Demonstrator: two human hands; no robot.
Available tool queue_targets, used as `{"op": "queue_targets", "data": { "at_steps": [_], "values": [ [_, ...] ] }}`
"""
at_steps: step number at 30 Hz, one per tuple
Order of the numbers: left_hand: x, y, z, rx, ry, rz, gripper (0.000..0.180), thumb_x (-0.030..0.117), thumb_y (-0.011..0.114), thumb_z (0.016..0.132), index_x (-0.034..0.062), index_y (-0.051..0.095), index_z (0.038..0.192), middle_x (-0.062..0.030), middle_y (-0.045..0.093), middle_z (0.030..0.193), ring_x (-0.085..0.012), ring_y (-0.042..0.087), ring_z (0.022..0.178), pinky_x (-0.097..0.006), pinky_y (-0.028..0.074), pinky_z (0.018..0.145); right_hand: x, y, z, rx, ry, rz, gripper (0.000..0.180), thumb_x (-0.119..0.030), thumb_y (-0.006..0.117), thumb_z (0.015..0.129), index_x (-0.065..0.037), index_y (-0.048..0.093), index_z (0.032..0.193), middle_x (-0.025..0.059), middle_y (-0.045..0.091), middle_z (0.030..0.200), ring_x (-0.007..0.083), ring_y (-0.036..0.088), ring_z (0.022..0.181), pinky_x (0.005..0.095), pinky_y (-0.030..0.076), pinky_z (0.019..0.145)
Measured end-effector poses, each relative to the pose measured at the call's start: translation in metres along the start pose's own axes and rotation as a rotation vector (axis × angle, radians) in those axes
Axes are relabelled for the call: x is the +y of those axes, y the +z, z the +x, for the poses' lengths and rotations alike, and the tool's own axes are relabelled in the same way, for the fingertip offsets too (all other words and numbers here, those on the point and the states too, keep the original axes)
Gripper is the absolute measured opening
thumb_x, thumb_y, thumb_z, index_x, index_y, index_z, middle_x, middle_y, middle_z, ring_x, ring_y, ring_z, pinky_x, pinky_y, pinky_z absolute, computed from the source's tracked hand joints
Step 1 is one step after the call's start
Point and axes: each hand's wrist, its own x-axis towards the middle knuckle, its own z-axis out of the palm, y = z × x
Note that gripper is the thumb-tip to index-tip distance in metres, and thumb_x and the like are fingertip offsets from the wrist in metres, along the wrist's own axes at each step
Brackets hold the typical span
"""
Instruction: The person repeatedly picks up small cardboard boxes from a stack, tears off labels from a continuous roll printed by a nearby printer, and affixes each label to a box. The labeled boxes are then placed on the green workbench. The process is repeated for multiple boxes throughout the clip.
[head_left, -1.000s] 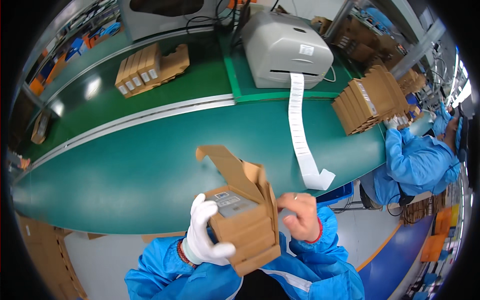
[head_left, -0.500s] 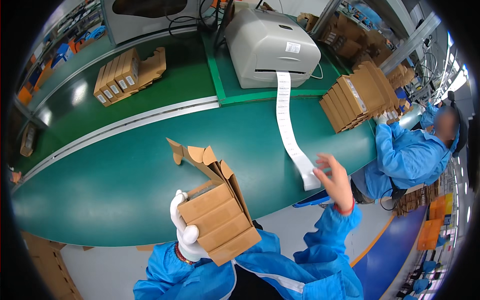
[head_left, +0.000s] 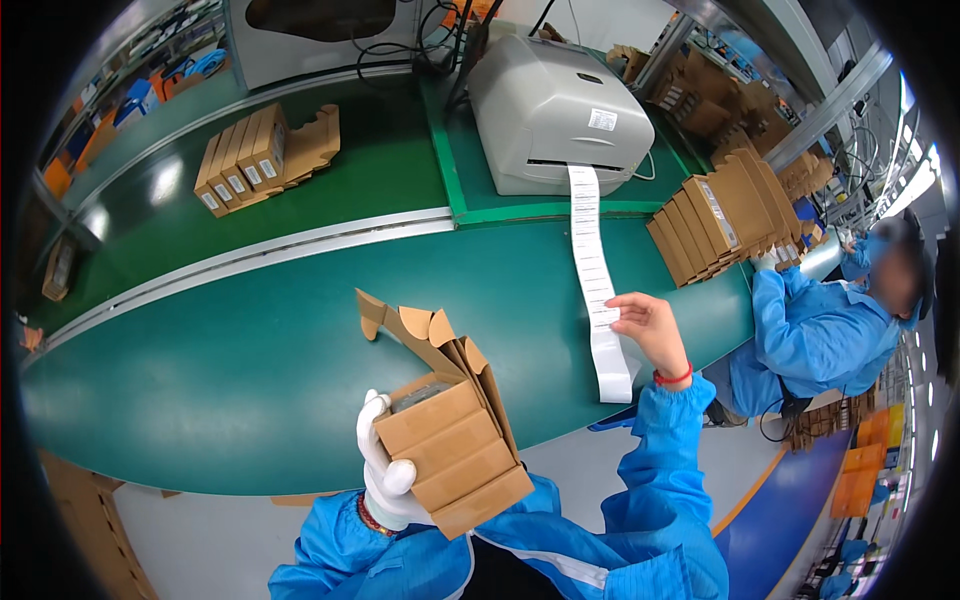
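The left grip (head_left: 384, 478), in a white glove, is closed around a stack of cardboard boxes (head_left: 450, 445), flaps raised at the far end, held in front of the torso by the near edge of the green table (head_left: 250, 370). The bare right grip (head_left: 652, 328) is narrow at the right edge of the label strip (head_left: 588, 240); whether it pinches the strip cannot be told. The strip runs from the grey printer (head_left: 560, 110). More boxes (head_left: 700, 230) stand right of the strip, near a co-worker (head_left: 830, 320).

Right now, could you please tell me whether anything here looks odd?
I see no spill or damage. One mismatch stands out: the left hand wears a white glove, while the right hand, at the label strip, is bare.
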Motion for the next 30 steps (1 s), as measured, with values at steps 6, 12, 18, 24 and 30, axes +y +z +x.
{"op": "queue_targets", "data": {
  "at_steps": [6, 12, 18, 24, 30],
  "values": [
    [-0.01, 0.0, 0.004, -0.039, 0.093, 0.092, 0.077, 0.035, 0.069, 0.069, 0.0216, 0.03, 0.134, -0.0126, 0.039, 0.131, -0.0326, 0.047, 0.116, -0.051, 0.044, 0.091, -0.028, 0.01, -0.033, 0.424, -0.27, -0.452, 0.017, 0.008, 0.064, 0.073, 0.002, 0.063, 0.089, 0.0134, 0.064, 0.08, 0.0201, 0.062, 0.073, 0.0273, 0.048, 0.067],
    [-0.018, -0.001, 0.002, -0.086, 0.157, 0.153, 0.078, 0.036, 0.068, 0.071, 0.0214, 0.025, 0.136, -0.0136, 0.038, 0.133, -0.0319, 0.046, 0.118, -0.05, 0.04, 0.095, -0.061, 0.022, -0.048, 0.508, -0.526, -0.643, 0.012, 0.01, 0.062, 0.073, 0.001, 0.061, 0.081, 0.012, 0.06, 0.074, 0.0253, 0.059, 0.068, 0.0297, 0.046, 0.063],
    [-0.03, 0.0, 0.004, -0.13, 0.201, 0.174, 0.08, 0.036, 0.067, 0.073, 0.0212, 0.021, 0.137, -0.0146, 0.036, 0.135, -0.0313, 0.045, 0.119, -0.049, 0.035, 0.1, -0.086, 0.048, -0.06, 0.77, -0.589, -0.863, 0.016, 0.014, 0.057, 0.073, 0.001, 0.053, 0.083, 0.0141, 0.051, 0.098, 0.0257, 0.056, 0.076, 0.0309, 0.047, 0.068],
    [-0.04, -0.003, 0.0, -0.159, 0.197, 0.2, 0.082, 0.036, 0.066, 0.074, 0.021, 0.017, 0.138, -0.0156, 0.035, 0.137, -0.0307, 0.044, 0.121, -0.049, 0.03, 0.104, -0.134, 0.127, -0.067, 0.073, -0.622, -0.183, 0.011, 0.009, 0.064, 0.071, -0.001, 0.066, 0.075, 0.0098, 0.06, 0.074, 0.0143, 0.054, 0.053, 0.0219, 0.04, 0.046],
    [-0.048, 0.0, 0.0, -0.213, 0.193, 0.221, 0.084, 0.037, 0.065, 0.076, 0.0208, 0.013, 0.139, -0.0166, 0.033, 0.139, -0.03, 0.043, 0.123, -0.048, 0.025, 0.108, -0.143, 0.152, -0.054, -0.001, -0.529, -0.229, 0.011, -0.001, 0.073, 0.069, -0.003, 0.067, 0.078, 0.0073, 0.062, 0.071, 0.0195, 0.059, 0.054, 0.0279, 0.046, 0.049]
  ]
}}
